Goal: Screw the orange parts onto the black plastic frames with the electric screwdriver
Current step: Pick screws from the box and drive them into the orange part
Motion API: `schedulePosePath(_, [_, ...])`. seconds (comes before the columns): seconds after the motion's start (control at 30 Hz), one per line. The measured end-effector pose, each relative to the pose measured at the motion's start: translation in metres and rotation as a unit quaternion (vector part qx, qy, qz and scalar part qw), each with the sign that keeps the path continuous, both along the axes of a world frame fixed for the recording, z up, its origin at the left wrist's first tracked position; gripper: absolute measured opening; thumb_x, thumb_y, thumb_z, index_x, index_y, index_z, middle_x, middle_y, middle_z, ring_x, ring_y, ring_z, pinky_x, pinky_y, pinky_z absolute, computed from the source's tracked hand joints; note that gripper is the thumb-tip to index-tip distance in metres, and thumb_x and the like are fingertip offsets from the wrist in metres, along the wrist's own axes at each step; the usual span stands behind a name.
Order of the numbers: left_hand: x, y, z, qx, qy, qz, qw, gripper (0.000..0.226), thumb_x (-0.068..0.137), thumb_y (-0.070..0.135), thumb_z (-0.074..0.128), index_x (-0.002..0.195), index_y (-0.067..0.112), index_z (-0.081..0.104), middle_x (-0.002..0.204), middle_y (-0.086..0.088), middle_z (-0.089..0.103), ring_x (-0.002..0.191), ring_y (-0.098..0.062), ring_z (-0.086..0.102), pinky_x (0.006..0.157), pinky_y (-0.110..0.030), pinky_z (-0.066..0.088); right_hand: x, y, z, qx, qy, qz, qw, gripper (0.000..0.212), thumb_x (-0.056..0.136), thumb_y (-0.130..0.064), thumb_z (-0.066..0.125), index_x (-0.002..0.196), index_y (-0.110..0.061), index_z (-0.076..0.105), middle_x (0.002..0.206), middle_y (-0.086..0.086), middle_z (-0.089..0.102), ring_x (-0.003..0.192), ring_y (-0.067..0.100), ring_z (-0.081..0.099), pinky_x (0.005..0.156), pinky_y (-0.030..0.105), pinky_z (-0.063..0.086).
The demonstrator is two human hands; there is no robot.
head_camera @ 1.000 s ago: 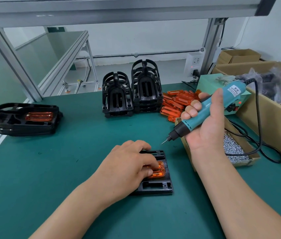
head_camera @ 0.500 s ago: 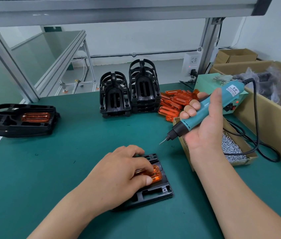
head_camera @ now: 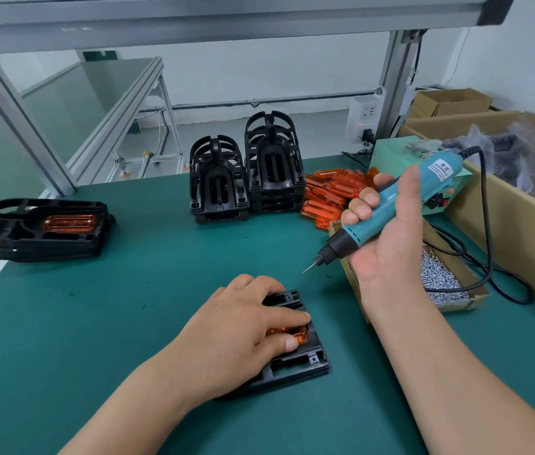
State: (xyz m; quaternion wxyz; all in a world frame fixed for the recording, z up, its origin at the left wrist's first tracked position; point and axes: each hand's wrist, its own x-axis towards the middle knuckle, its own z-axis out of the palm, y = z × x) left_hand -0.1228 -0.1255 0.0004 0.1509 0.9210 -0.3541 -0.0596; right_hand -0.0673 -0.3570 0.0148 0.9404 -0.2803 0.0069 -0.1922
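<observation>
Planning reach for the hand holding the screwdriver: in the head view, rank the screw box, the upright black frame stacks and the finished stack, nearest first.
1. Screw box, right beside the right hand, at its lower right.
2. Upright black frame stacks, at the back, to its left.
3. Finished stack, far left of the table.

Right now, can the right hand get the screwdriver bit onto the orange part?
Probably only partly. The right hand holds the electric screwdriver with open mat between its bit and the black frame, but the left hand covers most of the orange part; only its right end shows.
</observation>
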Motion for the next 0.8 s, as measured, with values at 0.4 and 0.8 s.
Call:
schedulePosePath(0.4, [0.012, 0.028, 0.005, -0.074, 0.050, 0.076, 0.993, 0.043, 0.103, 0.041, 0.059, 0.146, 0.042, 0.054, 0.126, 0.031, 0.053, 0.125, 0.009, 0.047, 0.110, -0.027, 0.041, 0.000, 0.000, 0.003, 0.005, 0.009, -0.006, 1.000, 0.037, 0.105, -0.055, 0.059, 0.096, -0.019, 0.062, 0.072, -0.004, 0.047, 0.058, 0.009, 0.045, 0.056, 0.024, 0.043])
schedulePosePath(0.8, [0.017, 0.023, -0.003, -0.062, 0.097, 0.116, 0.987, 0.032, 0.090, 0.046, 0.074, 0.119, 0.049, 0.061, 0.106, 0.025, 0.057, 0.104, 0.004, 0.054, 0.097, -0.030, 0.048, -0.001, -0.003, 0.006, 0.017, 0.009, -0.014, 1.000, 0.037, 0.105, -0.054, 0.060, 0.094, -0.018, 0.063, 0.070, -0.004, 0.049, 0.056, 0.009, 0.046, 0.055, 0.024, 0.045])
